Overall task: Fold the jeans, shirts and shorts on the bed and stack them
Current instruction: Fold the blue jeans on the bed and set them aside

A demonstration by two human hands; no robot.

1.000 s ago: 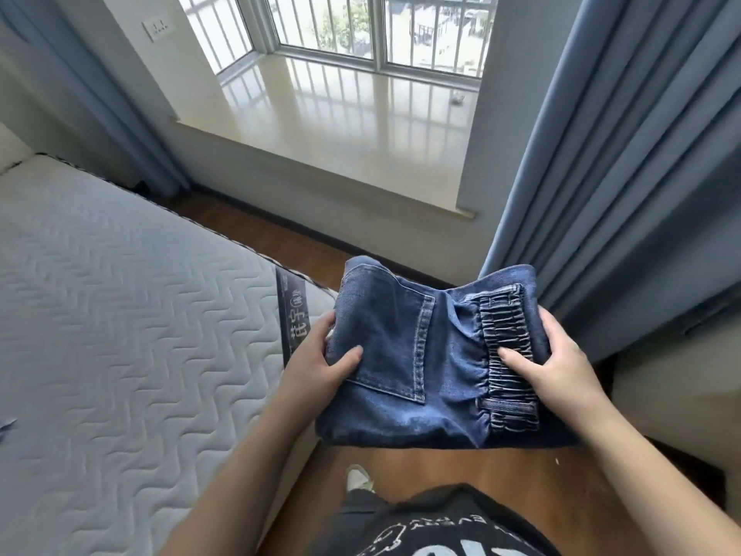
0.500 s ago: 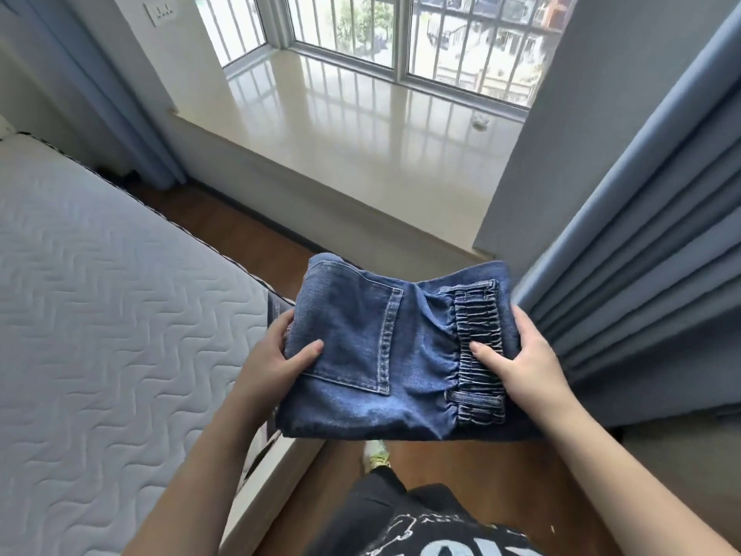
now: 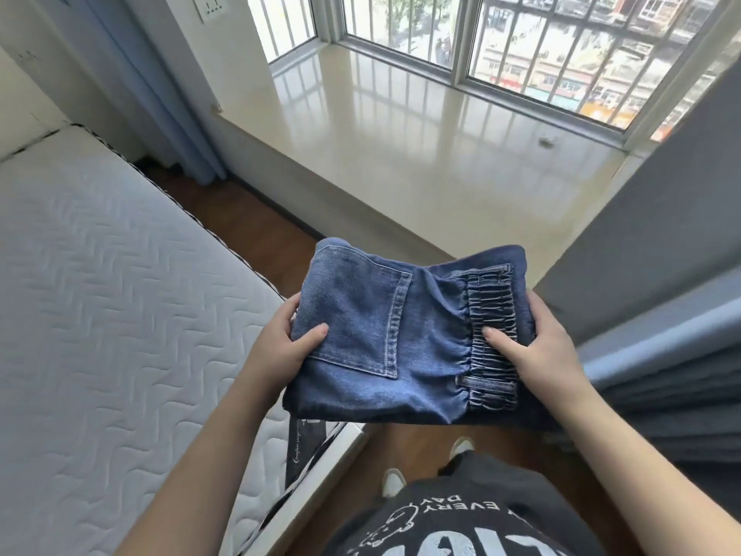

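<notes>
Head view: a folded bundle of jeans [image 3: 405,339] is pinched at both ends, thumbs on top and fingers tucked beneath. The pocket end is gripped by the left hand [image 3: 280,345], the elastic waistband end by the right hand [image 3: 535,351]. The bundle is held level in the air, just off the corner of the bed [image 3: 112,315], in front of the window ledge [image 3: 421,154]. For a neat stack, the layers are best kept clamped and flat until set down.
</notes>
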